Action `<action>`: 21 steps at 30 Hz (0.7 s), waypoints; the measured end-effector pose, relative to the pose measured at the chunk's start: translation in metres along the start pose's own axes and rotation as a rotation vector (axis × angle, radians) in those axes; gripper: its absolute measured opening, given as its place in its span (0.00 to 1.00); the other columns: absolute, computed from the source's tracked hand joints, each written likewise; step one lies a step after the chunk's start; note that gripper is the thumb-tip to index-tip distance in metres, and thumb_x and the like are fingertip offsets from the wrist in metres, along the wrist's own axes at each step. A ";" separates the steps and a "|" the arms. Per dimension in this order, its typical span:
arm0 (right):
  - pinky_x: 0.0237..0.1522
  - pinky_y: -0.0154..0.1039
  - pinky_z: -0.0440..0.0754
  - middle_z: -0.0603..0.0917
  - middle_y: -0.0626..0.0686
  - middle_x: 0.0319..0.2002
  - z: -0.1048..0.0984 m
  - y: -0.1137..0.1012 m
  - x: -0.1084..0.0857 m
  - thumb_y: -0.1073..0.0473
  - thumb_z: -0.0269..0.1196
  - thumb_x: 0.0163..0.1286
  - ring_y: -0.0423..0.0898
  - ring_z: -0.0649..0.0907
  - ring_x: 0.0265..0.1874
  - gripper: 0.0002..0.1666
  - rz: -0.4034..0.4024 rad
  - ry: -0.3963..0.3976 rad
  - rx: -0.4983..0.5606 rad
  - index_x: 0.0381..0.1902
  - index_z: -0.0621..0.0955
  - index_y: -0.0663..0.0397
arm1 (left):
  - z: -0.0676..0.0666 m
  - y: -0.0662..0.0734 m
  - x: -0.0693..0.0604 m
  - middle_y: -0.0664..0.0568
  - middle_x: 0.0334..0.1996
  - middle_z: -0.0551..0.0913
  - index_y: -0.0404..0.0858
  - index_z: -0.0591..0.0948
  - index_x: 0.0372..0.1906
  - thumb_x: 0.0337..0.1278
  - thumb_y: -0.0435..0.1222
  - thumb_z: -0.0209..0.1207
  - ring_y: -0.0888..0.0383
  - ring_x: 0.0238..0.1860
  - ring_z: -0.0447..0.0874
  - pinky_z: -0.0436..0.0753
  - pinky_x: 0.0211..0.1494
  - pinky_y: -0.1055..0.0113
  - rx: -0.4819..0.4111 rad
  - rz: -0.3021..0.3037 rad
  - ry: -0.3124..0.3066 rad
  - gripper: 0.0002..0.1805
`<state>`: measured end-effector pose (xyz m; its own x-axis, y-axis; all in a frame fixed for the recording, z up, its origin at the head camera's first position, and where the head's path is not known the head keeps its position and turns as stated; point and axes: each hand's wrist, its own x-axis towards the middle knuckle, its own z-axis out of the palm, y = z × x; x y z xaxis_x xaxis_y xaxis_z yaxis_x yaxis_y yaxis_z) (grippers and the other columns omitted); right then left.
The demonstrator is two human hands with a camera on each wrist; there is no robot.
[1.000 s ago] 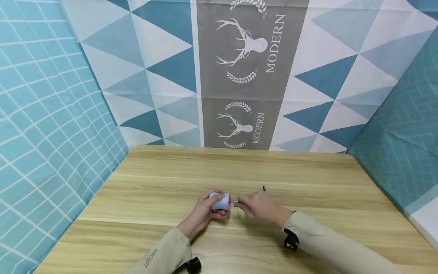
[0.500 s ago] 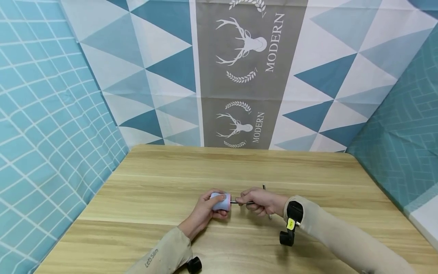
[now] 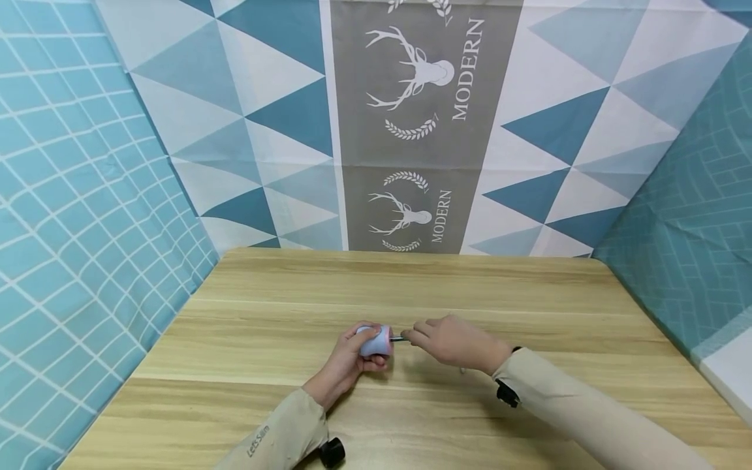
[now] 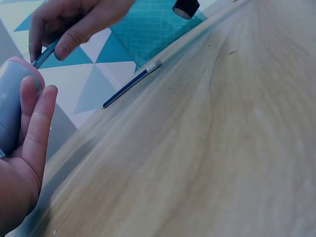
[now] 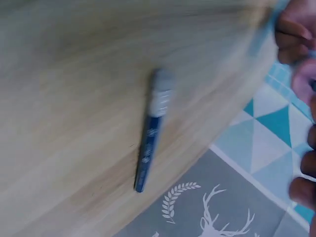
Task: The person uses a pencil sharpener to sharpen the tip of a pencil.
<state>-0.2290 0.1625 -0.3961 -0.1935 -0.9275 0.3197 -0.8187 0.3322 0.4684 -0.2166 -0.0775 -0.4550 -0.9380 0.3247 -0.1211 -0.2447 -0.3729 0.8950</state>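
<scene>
My left hand (image 3: 346,356) grips a light blue, cup-shaped pencil sharpener (image 3: 372,341) with a pink rim, lying on its side with the rim facing right. Out of the rim sticks a pencil (image 3: 397,339), its far end inside the sharpener. Its outer end is pinched by the fingers of my right hand (image 3: 455,343), whose back faces up. A second, dark blue pencil (image 4: 129,86) with a pale eraser end lies on the table; the right hand hides most of it in the head view. The right wrist view shows this pencil (image 5: 149,143) plainly, slightly blurred.
The wooden table (image 3: 282,287) spreads around both hands. Small pale crumbs (image 4: 208,45) are scattered on it. A patterned cloth (image 3: 405,130) hangs behind the far edge, and a blue tiled cloth (image 3: 76,196) on the left. Black wrist cameras (image 3: 332,453) sit on the sleeves.
My right hand turned over at the pencil: back up, then rolled with its fingers showing, now back up again. The left hand keeps its grip on the sharpener, which has tilted slightly.
</scene>
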 end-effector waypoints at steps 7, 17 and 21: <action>0.11 0.25 0.52 0.65 0.42 0.14 0.012 -0.008 0.006 0.57 0.35 0.85 0.34 0.56 0.11 0.20 -0.008 0.190 -0.077 0.35 0.71 0.52 | 0.000 0.000 0.000 0.41 0.32 0.77 0.44 0.81 0.39 0.66 0.36 0.56 0.61 0.18 0.81 0.89 0.29 0.63 0.011 -0.012 -0.013 0.04; 0.14 0.27 0.60 0.66 0.39 0.16 0.005 -0.016 0.014 0.55 0.57 0.77 0.32 0.62 0.13 0.13 0.623 -0.124 1.063 0.30 0.73 0.50 | -0.001 0.000 -0.002 0.40 0.35 0.77 0.43 0.82 0.40 0.67 0.37 0.58 0.61 0.19 0.82 0.89 0.30 0.63 0.042 -0.017 -0.023 0.04; 0.11 0.29 0.51 0.59 0.43 0.12 0.006 -0.011 0.016 0.57 0.57 0.76 0.37 0.55 0.10 0.15 0.944 -0.268 1.581 0.27 0.70 0.54 | -0.001 -0.001 -0.002 0.40 0.34 0.77 0.42 0.81 0.41 0.66 0.36 0.58 0.61 0.19 0.82 0.89 0.30 0.63 0.054 -0.012 -0.024 0.05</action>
<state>-0.2264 0.1430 -0.4006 -0.7678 -0.6052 -0.2104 -0.0530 0.3871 -0.9205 -0.2146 -0.0791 -0.4559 -0.9287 0.3500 -0.1224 -0.2418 -0.3215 0.9155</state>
